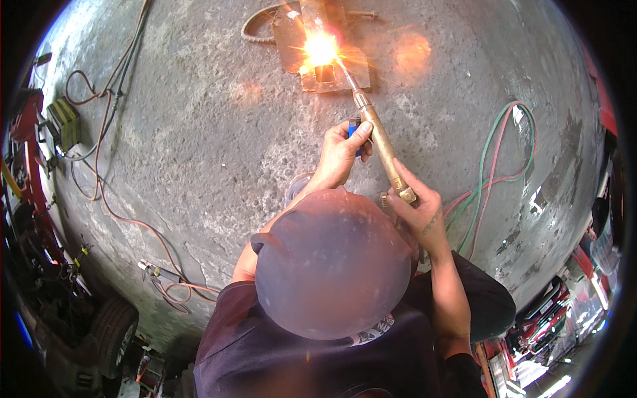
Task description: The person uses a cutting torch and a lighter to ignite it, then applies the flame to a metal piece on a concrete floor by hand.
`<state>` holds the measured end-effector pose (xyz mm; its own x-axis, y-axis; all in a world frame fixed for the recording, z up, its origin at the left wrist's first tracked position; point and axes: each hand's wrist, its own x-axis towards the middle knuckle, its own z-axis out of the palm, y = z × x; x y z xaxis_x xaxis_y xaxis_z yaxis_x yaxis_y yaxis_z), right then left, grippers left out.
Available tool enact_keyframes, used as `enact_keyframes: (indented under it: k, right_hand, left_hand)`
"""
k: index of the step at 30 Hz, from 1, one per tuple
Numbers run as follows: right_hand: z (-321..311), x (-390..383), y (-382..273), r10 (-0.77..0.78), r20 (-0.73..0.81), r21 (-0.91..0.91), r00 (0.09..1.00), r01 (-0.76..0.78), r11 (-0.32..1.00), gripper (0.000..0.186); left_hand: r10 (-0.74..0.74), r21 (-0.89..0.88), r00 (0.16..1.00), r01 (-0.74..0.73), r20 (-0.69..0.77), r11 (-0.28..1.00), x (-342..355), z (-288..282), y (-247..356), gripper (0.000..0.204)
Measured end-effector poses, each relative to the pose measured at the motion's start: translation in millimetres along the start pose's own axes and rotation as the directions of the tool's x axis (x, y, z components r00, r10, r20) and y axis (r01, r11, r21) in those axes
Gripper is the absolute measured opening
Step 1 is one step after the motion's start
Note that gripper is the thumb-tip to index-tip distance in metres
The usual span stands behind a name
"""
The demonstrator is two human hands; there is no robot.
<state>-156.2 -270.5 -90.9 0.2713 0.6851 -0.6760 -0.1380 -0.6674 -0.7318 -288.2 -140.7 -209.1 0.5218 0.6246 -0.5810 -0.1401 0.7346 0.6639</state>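
My right hand grips the rear of a brass gas torch, by its valve knobs. My left hand is closed on a small blue lighter, its thumb beside the torch body. From the torch, a thin tip points up and left into a bright orange-white glare with sparks. This glare lies over rusty brown metal pieces on the floor and hides the spot being heated. A large, blurred, rounded grey shape fills the lower middle and covers part of my left forearm.
Green and red hoses loop on the concrete floor at the right. Brown hoses run along the left, near a yellow-and-black block. A tyre stands lower left. A rope-like loop lies behind the metal.
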Motion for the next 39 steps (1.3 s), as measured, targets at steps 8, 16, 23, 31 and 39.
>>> enact_keyframes:
  k: [8,16,23,31,39]
  right_hand:
    - [1.6,-0.2,-1.0,0.017,-0.017,-0.024,1.000,-0.017,1.000,0.066]
    - [0.8,-0.2,-2.4,0.026,-0.001,-0.014,1.000,-0.026,1.000,0.067]
    - [3.1,-0.7,-2.7,0.035,-0.020,0.012,0.999,-0.035,0.999,0.067]
    - [2.3,0.4,-1.2,0.014,-0.023,-0.012,1.000,-0.014,1.000,0.067]
    - [0.8,0.0,-3.9,0.030,-0.021,-0.007,0.999,-0.030,1.000,0.067]
  left_hand:
    - [-0.005,-0.010,1.000,0.005,0.004,1.000,-0.3,0.5,0.6,0.027]
    - [-0.010,-0.015,1.000,0.010,-0.002,1.000,-0.9,0.1,0.3,0.026]
    - [-0.001,-0.014,1.000,0.001,0.010,1.000,0.1,0.2,-0.4,0.027]
    - [-0.005,-0.008,1.000,0.005,-0.005,1.000,0.6,1.2,-0.2,0.028]
    - [-0.012,-0.022,1.000,0.012,0.000,1.000,0.2,2.1,3.1,0.027]
